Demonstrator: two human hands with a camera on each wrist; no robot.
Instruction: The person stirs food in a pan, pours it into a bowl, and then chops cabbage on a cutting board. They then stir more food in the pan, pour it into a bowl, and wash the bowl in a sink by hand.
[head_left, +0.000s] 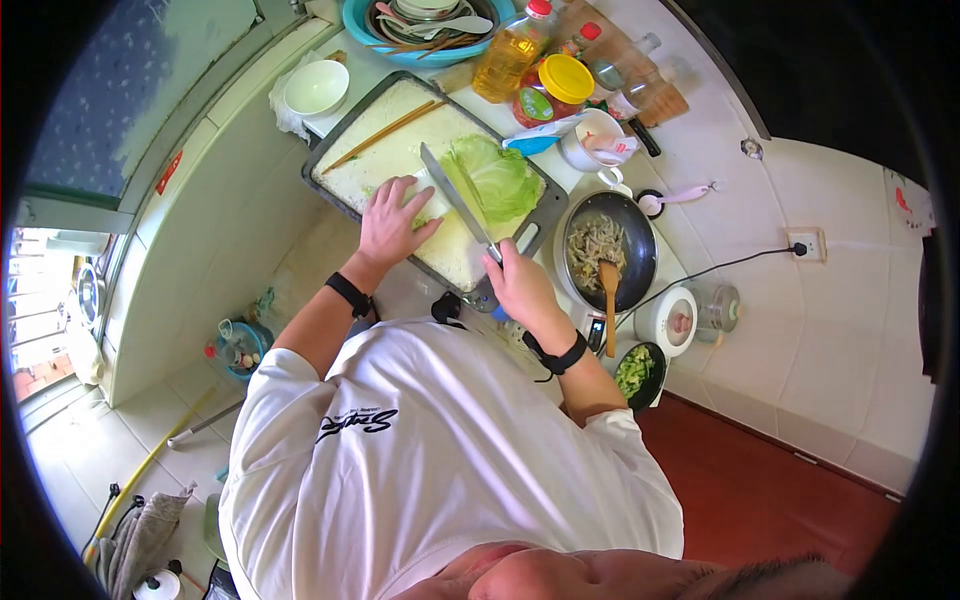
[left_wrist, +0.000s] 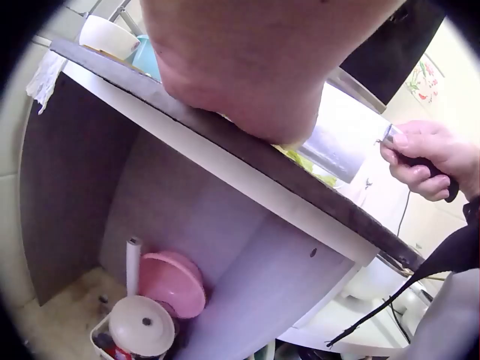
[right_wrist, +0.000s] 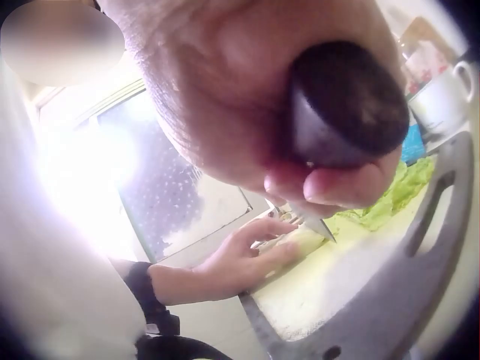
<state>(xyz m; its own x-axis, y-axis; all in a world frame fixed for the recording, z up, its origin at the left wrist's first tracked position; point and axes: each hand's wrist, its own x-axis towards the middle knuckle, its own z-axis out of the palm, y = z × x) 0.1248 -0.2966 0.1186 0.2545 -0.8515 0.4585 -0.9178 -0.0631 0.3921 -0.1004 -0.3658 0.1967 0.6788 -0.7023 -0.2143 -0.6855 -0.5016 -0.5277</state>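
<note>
On the cutting board, my left hand holds down a pale piece of cabbage, fingers spread on one side and thumb on the other. A kitchen knife with a broad blade lies between that piece and a larger green cabbage leaf. My right hand grips the knife by its dark handle, seen end-on in the right wrist view. The left wrist view shows the blade side-on, while the forearm hides the left fingers there.
Chopsticks lie along the board's far side. A white bowl, an oil bottle and a yellow-lidded jar stand behind it. To the right are a pan of food with a wooden spatula and a dish of chopped greens.
</note>
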